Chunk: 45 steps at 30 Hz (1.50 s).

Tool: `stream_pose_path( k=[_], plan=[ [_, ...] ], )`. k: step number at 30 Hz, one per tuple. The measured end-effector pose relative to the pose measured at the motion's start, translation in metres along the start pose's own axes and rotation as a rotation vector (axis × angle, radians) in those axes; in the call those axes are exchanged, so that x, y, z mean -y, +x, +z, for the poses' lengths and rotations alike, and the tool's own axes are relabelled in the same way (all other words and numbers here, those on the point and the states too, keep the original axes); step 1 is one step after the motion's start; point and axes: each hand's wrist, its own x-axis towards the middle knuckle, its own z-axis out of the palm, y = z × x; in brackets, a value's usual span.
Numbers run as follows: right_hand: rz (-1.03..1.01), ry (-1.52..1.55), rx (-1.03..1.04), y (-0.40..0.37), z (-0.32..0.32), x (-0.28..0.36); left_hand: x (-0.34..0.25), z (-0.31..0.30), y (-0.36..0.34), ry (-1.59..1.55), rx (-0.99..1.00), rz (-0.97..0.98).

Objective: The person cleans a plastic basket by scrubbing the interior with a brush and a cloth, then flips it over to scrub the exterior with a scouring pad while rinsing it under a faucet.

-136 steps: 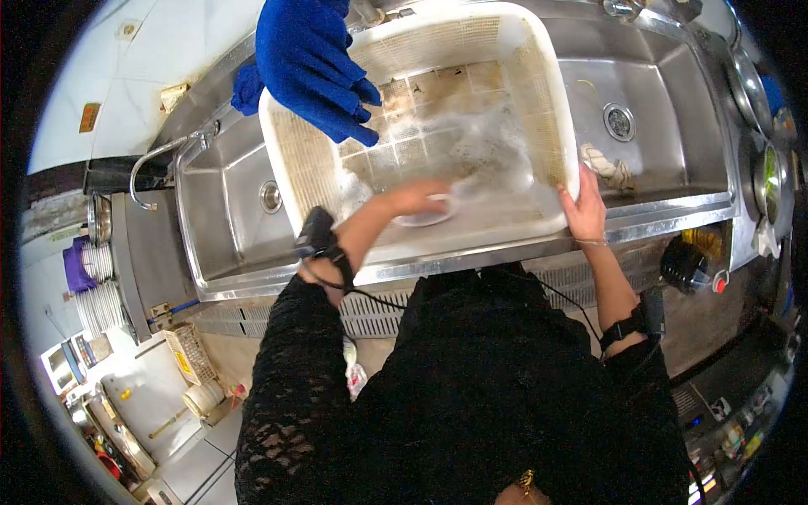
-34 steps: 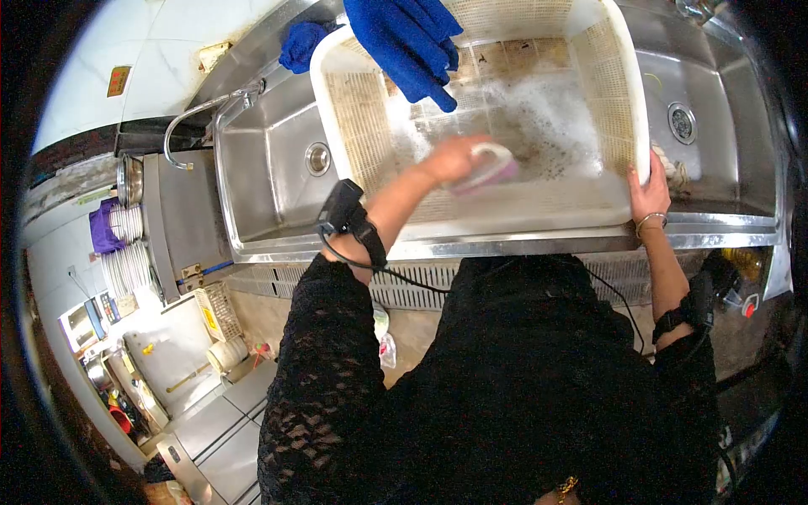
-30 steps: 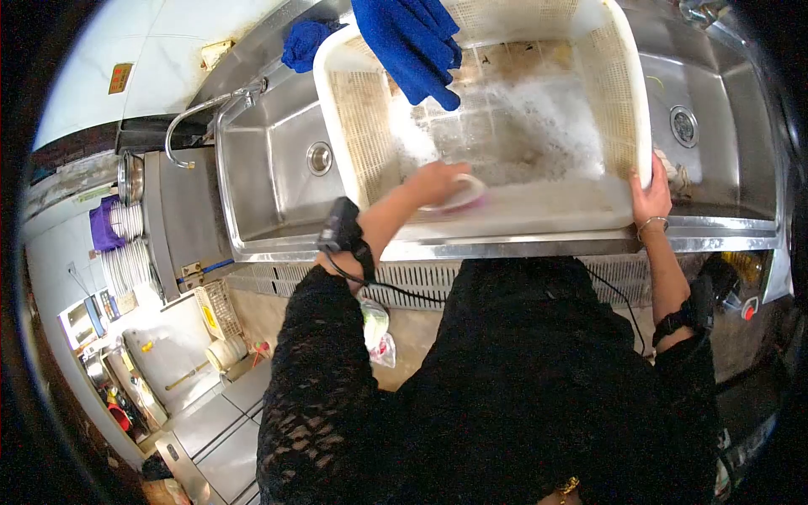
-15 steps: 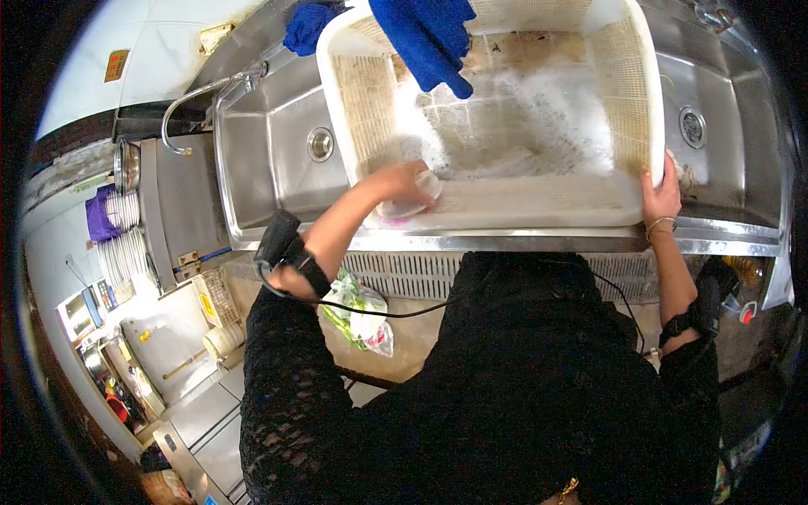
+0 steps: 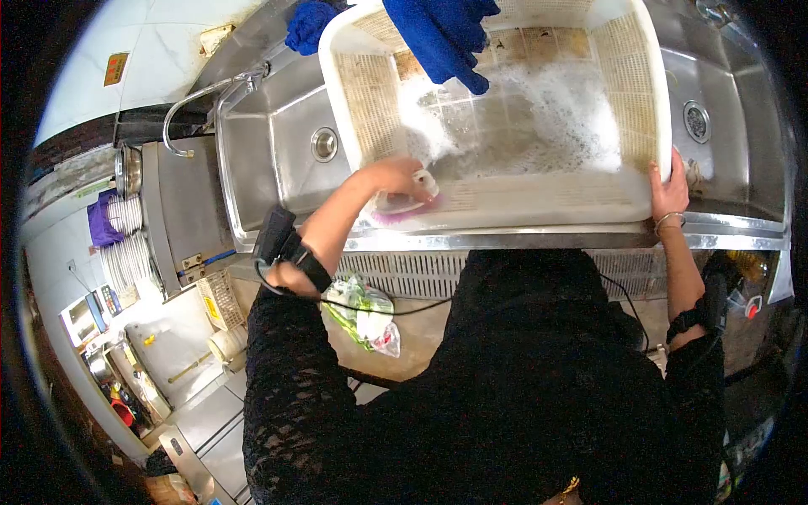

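Observation:
A large white plastic basket [image 5: 631, 93] with mesh walls and brown stains lies across the steel sink, white suds on its inside. My left hand [image 5: 397, 178] is closed around a scrub brush [image 5: 396, 216] with a pale body and pink-purple bristles, pressed to the near left corner of the basket. Motion blurs the brush and the fingers. At the right, my right hand [image 5: 670, 192] grips the basket's near right rim, with the fingers partly hidden. A blue cloth [image 5: 438, 42] hangs over the far rim into the basket.
Sink basins with drains [image 5: 324, 145] show on both sides. A curved faucet [image 5: 172, 126] stands at the left, near another blue cloth [image 5: 310, 27]. Stacked plates [image 5: 124, 257] sit farther left. Below the sink lies a plastic bag of greens [image 5: 362, 311].
The brush has tilted at the near left corner, showing more of its purple bristles. The basket and its hanging cloth appear slightly farther right, as the whole view shifts. My right hand keeps its grip.

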Motion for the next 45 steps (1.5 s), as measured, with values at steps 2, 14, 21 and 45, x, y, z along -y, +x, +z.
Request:
stream_pose_path(
  k=[2, 14, 21, 45],
  plan=[
    [-0.002, 0.008, -0.006, 0.0, 0.0, 0.0, -0.004, 0.009, -0.002, 0.099, -0.236, 0.035],
    [-0.011, 0.014, -0.008, 0.0, -0.001, 0.002, -0.024, -0.015, 0.0, 0.234, 0.037, -0.03],
    [0.023, 0.059, 0.011, 0.0, -0.002, 0.005, -0.051, 0.036, 0.107, 0.237, -0.352, 0.425],
    [-0.005, 0.043, 0.003, 0.0, -0.005, 0.009, 0.021, 0.015, 0.09, 0.501, -0.316, 0.46]
  ],
)
